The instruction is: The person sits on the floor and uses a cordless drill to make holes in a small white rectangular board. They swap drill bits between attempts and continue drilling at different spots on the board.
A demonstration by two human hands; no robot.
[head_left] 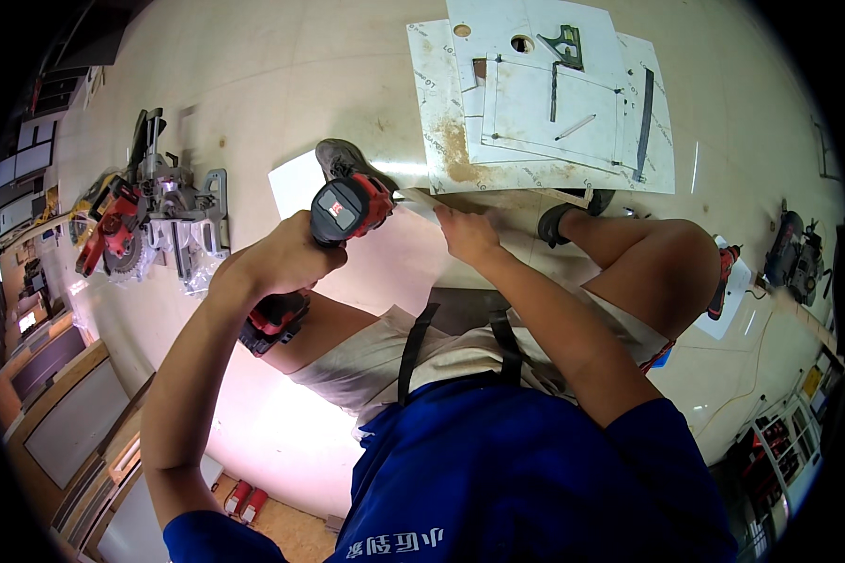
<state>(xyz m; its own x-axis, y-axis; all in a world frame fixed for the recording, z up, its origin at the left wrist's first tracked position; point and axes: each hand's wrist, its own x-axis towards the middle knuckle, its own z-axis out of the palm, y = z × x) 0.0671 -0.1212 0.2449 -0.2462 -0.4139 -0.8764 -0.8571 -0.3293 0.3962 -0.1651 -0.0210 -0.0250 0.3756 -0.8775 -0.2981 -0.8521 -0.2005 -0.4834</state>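
Observation:
My left hand (296, 251) is wrapped round the grip of a red and black cordless drill (351, 210). Below that hand its battery (277, 319) shows beside my left thigh. The drill's nose points right, close to the upper edge of a pale board (394, 258) between my legs. On the right side of this edge, my right hand (468, 235) grips the board, thumb and fingers closed on it. Whether the drill's tip touches the board I cannot tell. Part of the board is hidden behind the drill and my left arm.
Ahead lie stacked white panels (451, 169) bearing a combination square (565, 47), a long drill bit (554, 92), a pencil (576, 128) and a dark strip (645, 127). At left stand a red circular saw (117, 225) and a mitre saw (174, 202). A black tool (798, 253) sits far right.

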